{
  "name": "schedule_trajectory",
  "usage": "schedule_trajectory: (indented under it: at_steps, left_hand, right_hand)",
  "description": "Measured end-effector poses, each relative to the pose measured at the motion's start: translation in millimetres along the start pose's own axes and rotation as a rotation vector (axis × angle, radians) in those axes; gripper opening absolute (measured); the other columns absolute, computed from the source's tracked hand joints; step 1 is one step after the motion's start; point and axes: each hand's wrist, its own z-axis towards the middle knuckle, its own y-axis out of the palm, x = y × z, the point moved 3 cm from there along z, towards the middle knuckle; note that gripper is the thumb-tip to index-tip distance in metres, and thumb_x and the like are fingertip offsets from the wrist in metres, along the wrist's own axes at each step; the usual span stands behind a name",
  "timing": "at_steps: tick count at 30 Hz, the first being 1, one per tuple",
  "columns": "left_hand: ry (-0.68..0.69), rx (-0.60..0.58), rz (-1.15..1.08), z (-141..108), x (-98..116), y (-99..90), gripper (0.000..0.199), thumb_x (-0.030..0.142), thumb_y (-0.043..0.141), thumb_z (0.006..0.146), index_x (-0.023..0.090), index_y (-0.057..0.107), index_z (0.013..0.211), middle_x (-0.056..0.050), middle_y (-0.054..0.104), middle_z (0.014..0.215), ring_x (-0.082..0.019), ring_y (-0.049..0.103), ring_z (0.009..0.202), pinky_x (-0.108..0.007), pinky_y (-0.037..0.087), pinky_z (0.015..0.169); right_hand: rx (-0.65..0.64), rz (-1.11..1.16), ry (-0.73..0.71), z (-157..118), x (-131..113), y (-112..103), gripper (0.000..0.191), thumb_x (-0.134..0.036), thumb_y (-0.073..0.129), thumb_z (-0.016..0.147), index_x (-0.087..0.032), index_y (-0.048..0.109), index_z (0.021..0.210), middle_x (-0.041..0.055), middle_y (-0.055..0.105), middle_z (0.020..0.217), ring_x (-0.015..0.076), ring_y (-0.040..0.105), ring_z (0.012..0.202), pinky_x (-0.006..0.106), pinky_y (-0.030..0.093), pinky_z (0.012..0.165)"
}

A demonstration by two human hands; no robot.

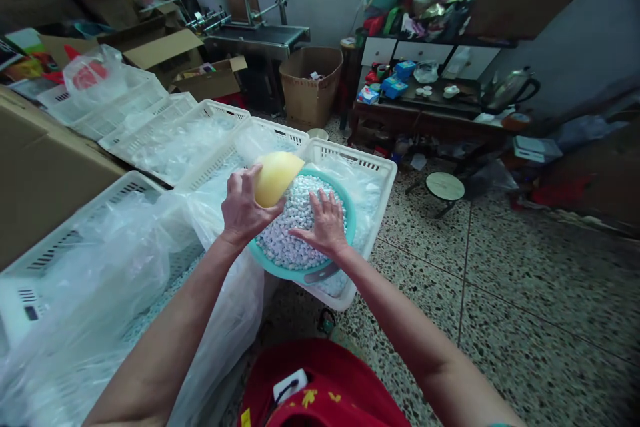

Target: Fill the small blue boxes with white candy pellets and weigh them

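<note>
My left hand (247, 203) grips a yellow bowl-like scoop (277, 177), tilted on its side over the left part of a teal basin (351, 213). Small white pellets (290, 240) fill the basin nearly to its rim. My right hand (326, 223) lies on the pellets with its fingers spread. The basin rests on a white plastic crate (383, 193) lined with clear plastic. What the scoop holds, if anything, is hidden from this angle.
More white crates (210, 113) with clear plastic bags stretch to the left. A cardboard box (311, 90) stands behind. To the right are a small round stool (445, 187) and a low table (425, 113) with a kettle (507, 90).
</note>
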Motion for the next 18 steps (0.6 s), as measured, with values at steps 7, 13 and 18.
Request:
schedule_trajectory:
  at_steps: [7, 13, 18]
  left_hand:
    - [0.258, -0.083, 0.043, -27, -12, 16.8, 0.075, 0.049, 0.07, 0.062, 0.023, 0.046, 0.128, -0.017, 0.038, 0.132, -0.035, 0.036, 0.127, -0.048, 0.04, 0.097]
    - [0.322, -0.182, -0.015, -55, -20, 48.9, 0.051, 0.05, 0.07, 0.063, 0.028, 0.062, 0.108, -0.015, 0.048, 0.125, -0.035, 0.037, 0.128, -0.056, 0.026, 0.105]
    - [0.305, -0.248, -0.047, -68, -15, 49.3, 0.038, 0.051, 0.069, 0.066, 0.031, 0.066, 0.099, -0.012, 0.055, 0.117, -0.033, 0.041, 0.126, -0.06, 0.022, 0.106]
  right_hand:
    - [0.023, 0.051, -0.045, -11, 7, -18, 0.085, -0.067, 0.055, 0.075, -0.019, 0.031, 0.142, 0.0126, 0.024, 0.151, 0.0354, 0.013, 0.14, 0.055, 0.019, 0.11]
    - [0.13, 0.175, -0.011, -37, 25, -41, 0.065, -0.055, 0.052, 0.084, -0.021, 0.037, 0.138, 0.0132, 0.031, 0.146, 0.0317, 0.024, 0.137, 0.055, 0.028, 0.108]
    - [0.182, 0.298, 0.089, -61, 38, -57, 0.055, -0.051, 0.051, 0.086, -0.02, 0.045, 0.131, 0.0139, 0.04, 0.139, 0.0287, 0.035, 0.131, 0.052, 0.031, 0.107]
